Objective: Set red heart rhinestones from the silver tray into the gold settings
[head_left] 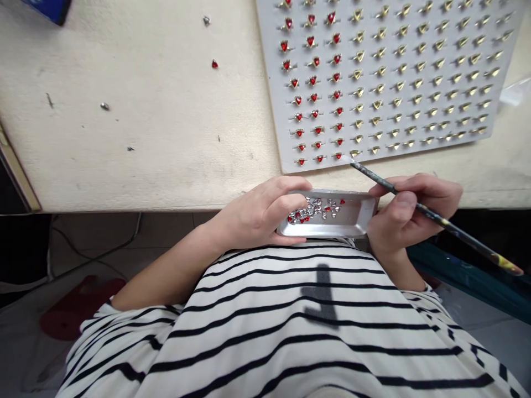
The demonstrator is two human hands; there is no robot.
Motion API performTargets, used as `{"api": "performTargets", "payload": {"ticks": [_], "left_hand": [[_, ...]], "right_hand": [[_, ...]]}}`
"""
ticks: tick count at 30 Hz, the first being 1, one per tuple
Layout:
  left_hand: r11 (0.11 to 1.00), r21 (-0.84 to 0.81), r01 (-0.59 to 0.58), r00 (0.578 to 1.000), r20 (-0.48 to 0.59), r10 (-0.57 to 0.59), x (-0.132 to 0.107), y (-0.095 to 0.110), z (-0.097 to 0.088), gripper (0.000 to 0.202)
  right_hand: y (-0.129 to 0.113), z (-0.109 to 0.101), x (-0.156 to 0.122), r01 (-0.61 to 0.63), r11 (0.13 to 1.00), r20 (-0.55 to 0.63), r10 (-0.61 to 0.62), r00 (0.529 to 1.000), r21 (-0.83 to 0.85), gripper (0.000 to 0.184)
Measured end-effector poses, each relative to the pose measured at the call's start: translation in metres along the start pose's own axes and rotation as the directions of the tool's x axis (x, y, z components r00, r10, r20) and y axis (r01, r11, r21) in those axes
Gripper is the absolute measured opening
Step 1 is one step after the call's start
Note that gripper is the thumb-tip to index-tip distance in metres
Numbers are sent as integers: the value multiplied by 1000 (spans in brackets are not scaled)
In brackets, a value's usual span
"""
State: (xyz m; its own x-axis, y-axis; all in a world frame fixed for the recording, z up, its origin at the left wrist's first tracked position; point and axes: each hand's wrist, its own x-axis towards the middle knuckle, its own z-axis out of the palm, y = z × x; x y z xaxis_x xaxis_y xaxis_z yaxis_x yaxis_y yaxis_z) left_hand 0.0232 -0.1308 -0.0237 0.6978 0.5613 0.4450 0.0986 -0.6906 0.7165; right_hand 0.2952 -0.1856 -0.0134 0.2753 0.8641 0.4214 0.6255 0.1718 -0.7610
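Note:
My left hand [265,213] grips the left end of a small shallow tray [360,218] at the table's front edge. Red and silver gemstones [307,210] are heaped in the tray's left half, some of them under my fingers. My right hand [415,213] pinches a thin, paint-stained brush [452,229] and lies against the tray's right end. The brush's pale tip is beside the front row of a grey foam board [286,149]. Gold rings stand in rows on this board. Its left three columns carry red stones, while the other ring settings [398,102] look bare gold.
A loose red stone [214,64] and several small silvery pieces [105,106] are scattered on the pale table [166,166]. A blue object [47,8] is at the top left. Clear plastic [515,93] lies right of the board.

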Motion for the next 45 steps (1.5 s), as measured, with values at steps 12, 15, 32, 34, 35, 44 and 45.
{"api": "performTargets", "payload": {"ticks": [12,15,32,34,35,44,45], "left_hand": [[1000,10,18,1000,3,-18,-1,0,1,61],[1000,3,15,1000,11,-15,-1,0,0,62],[999,2,35,998,-44,-35,0,4,-4,62],[999,-8,52,998,-44,-53,0,6,-3,63],[998,-13,54,998,-34,-55,0,7,-2,62],[998,17,58,997,-45,-57,2,10,-14,63],[998,19,65,996,-56,-64,2,10,-18,64]], "right_hand": [[-1,7,3,123,992,-87,-124,988,-13,19],[-1,7,2,118,993,-80,-119,990,-10,18],[3,7,25,246,954,-381,-166,910,173,16],[5,6,29,257,948,-427,-157,891,188,16],[6,5,30,251,949,-432,-150,890,188,16],[7,3,33,206,967,-408,-129,904,150,15],[8,2,35,201,968,-403,-125,907,152,14]]}}
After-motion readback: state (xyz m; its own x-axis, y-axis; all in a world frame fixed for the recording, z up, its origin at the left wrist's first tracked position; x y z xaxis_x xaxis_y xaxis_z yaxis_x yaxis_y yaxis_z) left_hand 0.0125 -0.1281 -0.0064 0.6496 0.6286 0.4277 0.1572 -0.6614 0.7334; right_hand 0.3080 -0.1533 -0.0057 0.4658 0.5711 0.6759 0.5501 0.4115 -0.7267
